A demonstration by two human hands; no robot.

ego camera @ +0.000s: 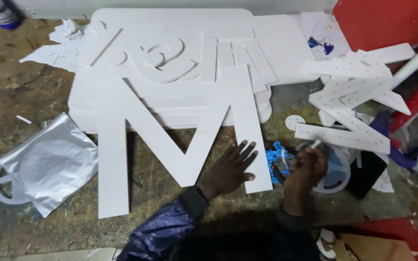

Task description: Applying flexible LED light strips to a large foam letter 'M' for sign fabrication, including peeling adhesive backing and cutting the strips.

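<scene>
Head view: white letter [180,140] under left grip [231,169].

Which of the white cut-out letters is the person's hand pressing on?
The big plain M at the front, under the left hand; the other cut-outs lie untouched behind.

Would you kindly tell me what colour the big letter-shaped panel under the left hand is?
The letter-shaped panel is plain white, clearest in the head view.

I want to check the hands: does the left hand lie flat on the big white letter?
Yes, the left hand rests palm down with spread fingers on the right leg of the big white letter.
</scene>
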